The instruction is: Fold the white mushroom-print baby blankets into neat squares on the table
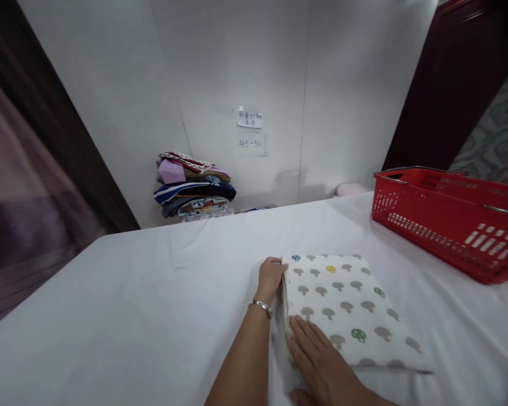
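A white folded cloth (334, 299) printed with grey, green, yellow and blue mushrooms lies on the white-covered table (152, 304). At its far left corner, my left hand (271, 277) has its fingers closed around the edge, with the thumb on the top layer. A bracelet circles that wrist. My right hand (317, 358) lies flat over the near left part of the cloth, fingers stretched out and touching the fabric. Several layers show along the left edge, and part of the near edge is hidden under my right hand.
To the right stands a red plastic basket (440, 217) with metal handles. Beyond the table's far edge is a pile of folded clothes (195, 186) against the white wall (245, 67), which bears paper signs (252, 144). A pink object (352, 189) shows behind the table.
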A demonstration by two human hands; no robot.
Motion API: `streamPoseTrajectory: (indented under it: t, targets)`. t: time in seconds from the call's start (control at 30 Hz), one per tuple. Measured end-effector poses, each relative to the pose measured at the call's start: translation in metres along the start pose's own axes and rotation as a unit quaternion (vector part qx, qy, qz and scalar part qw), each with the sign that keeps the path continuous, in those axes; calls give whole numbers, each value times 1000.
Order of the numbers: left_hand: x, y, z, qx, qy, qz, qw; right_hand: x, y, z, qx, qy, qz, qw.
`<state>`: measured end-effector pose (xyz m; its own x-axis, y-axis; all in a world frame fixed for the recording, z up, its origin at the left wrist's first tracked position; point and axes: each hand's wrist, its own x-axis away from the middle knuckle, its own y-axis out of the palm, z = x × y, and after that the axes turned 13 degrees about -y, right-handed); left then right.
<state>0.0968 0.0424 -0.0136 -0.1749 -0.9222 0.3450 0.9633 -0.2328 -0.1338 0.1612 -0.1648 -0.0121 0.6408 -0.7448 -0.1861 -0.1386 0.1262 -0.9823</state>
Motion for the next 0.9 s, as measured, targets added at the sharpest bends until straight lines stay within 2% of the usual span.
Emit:
streamPoseTrajectory:
  t: [0.13, 0.33, 0.47, 0.67, 0.8, 0.9]
  targets:
    - [5, -1, 6, -26, 39, -2, 999, -1, -6, -8, 15, 17, 9, 1000]
    - [23, -5, 8, -74, 100, 7, 992, 3, 1, -13, 52, 14, 106, 993]
    - [38, -6, 10, -92, 73, 29, 993, 4, 5, -13, 50, 21, 112, 992]
    - [69, -11, 9, -131, 26, 20, 991, 5, 2, -13, 12, 27, 104, 994]
    - [86, -11, 1, -109, 15, 31, 993, 6, -8, -11, -49, 33, 84, 995]
    - [89, -9, -6, -74, 0, 19, 997, 9, -21, -9, -133, 50, 71, 987]
